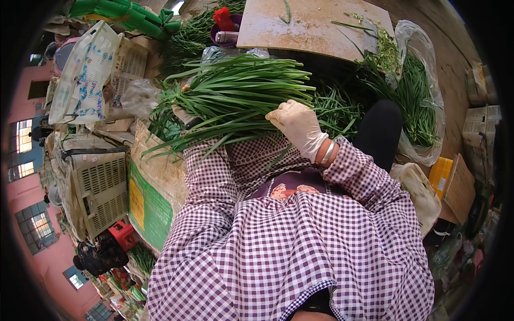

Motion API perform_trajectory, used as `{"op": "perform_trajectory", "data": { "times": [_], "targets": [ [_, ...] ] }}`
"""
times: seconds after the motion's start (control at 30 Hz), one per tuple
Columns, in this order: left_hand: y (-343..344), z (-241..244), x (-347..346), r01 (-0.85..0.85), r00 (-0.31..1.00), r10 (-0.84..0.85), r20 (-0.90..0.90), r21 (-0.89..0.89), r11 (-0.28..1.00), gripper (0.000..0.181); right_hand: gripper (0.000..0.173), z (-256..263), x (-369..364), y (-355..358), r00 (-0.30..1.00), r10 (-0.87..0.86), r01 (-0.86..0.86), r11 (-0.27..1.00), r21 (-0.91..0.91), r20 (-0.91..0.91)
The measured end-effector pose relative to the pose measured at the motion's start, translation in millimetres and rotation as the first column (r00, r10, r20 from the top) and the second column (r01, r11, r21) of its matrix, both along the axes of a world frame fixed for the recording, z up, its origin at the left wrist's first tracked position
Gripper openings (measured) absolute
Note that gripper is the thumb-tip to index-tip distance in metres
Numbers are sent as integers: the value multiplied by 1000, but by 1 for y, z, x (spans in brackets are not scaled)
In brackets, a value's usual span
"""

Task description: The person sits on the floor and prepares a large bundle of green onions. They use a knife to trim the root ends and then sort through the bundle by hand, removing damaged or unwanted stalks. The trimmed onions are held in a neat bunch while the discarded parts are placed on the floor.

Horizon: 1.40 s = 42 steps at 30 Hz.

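A large bunch of long green leafy stalks, like garlic chives (241, 92), lies across my lap. My left hand (185, 116), in a pale glove, is under its left part and mostly hidden by leaves; the bunch rests on it. My right hand (295, 122), in a thin white glove, has its fingers curled together at the bunch's lower right edge; whether leaves are pinched between them is not clear. Loose green leaves (335, 108) lie to the right of this hand. Beyond the bunch stands a worn board (305, 24) with scraps of leaf on it.
At the right, a clear plastic bag (435, 100) holds more green stalks. White plastic crates (102, 188) stand at the left beside a green and beige woven sack (156, 192). A purple container (213, 34) with a flask (226, 37) sits by the board. A person (100, 257) is at lower left.
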<state>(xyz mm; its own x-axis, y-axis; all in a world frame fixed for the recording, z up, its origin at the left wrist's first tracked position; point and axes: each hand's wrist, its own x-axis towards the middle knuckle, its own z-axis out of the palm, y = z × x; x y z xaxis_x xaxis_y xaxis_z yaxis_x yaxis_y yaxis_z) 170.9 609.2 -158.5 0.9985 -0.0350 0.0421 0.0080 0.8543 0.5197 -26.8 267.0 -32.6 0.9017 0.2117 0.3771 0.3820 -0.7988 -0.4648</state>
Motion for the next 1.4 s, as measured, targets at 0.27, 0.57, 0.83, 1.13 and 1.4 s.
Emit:
{"op": "perform_trajectory", "data": {
  "times": [0.27,0.57,0.83,1.13,1.4],
  "targets": [
    [5,-7,1,15,1000,-16,-11,-70,997,43,15,10,0,4,1000,16,-15,999,-44,27],
    [-12,17,-19,-53,998,53,-24,-23,998,46,13,45,-2,-18,965,-37,-8,985,172,258],
    [-32,-14,-42,112,994,-106,37,-263,958,35,37,46,-6,-34,960,99,167,551,818,-263],
    [-21,21,-21,-213,955,211,-209,14,977,38,21,37,-34,-58,896,-413,277,806,523,162],
    [-9,11,-18,-88,988,84,-131,-31,996,45,32,10,-26,-22,974,-12,90,938,334,-228]
  ]
}}
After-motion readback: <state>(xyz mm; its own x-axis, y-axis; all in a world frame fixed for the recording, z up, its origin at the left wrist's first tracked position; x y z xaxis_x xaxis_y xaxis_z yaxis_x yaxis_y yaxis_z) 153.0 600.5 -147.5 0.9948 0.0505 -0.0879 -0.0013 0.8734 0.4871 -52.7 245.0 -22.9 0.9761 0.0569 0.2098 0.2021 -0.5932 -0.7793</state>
